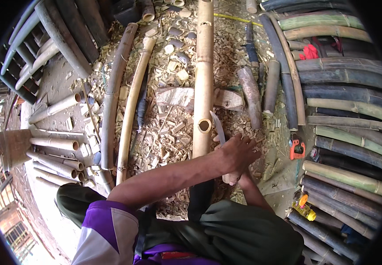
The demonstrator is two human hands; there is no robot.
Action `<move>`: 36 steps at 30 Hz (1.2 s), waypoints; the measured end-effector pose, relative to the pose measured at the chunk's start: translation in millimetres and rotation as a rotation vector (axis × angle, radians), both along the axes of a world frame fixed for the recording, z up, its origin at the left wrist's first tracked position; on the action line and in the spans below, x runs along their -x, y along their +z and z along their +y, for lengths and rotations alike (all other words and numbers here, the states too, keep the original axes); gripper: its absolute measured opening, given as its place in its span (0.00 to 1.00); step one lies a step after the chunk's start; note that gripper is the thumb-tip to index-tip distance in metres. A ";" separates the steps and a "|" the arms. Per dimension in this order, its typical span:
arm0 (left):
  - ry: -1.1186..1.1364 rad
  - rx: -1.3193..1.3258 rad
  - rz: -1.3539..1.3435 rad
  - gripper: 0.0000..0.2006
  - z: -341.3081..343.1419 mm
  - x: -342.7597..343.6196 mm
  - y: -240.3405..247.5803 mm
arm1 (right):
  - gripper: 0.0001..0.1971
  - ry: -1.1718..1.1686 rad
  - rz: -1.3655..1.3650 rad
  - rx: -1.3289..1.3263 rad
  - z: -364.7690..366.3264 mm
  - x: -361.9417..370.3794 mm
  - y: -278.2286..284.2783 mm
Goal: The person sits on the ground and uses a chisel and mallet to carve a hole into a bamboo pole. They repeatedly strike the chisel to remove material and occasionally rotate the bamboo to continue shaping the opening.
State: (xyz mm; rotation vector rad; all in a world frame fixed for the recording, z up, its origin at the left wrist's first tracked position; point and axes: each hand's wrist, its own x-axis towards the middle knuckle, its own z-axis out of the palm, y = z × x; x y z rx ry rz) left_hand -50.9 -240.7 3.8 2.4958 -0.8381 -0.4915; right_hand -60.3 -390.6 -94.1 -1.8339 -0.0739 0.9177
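A pale bamboo pole (204,66) runs away from me up the middle, with a dark hole near its closer end. Just right of that hole, a curved knife (219,126) points its blade up and toward the pole. My left forearm crosses over the pole, and my left hand (237,153) is closed over the knife below the blade, its fingers bent. Beneath it, my right hand (234,177) is closed at the handle end, largely covered by the left. A wooden block (173,97) lies crosswise under the pole.
Wood chips cover the ground. Bamboo poles (120,88) lie to the left, and a stack of dark and green bamboo (341,92) lines the right. An orange-handled tool (297,148) and a yellow bottle (305,210) sit by that stack. Short bamboo tubes (56,143) lie at left.
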 end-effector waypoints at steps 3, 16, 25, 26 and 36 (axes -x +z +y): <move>-0.070 -0.158 0.218 0.46 -5.4 -16.6 -16.6 | 0.26 -0.013 0.063 0.042 -5.5 3.3 -2.1; 0.264 0.286 0.377 0.35 30.7 -41.7 -26.4 | 0.24 0.094 0.199 0.321 15.3 -69.8 19.7; 0.984 0.754 -0.140 0.43 48.3 -30.9 -27.9 | 0.18 1.376 -0.751 0.593 124.8 -159.3 112.5; 1.071 0.789 -0.239 0.43 45.8 -29.8 -32.2 | 0.11 1.281 -0.939 0.483 129.2 -157.5 107.2; 1.153 0.786 -0.193 0.57 4.2 -11.7 -38.7 | 0.16 1.546 -1.017 0.488 92.0 -157.2 76.5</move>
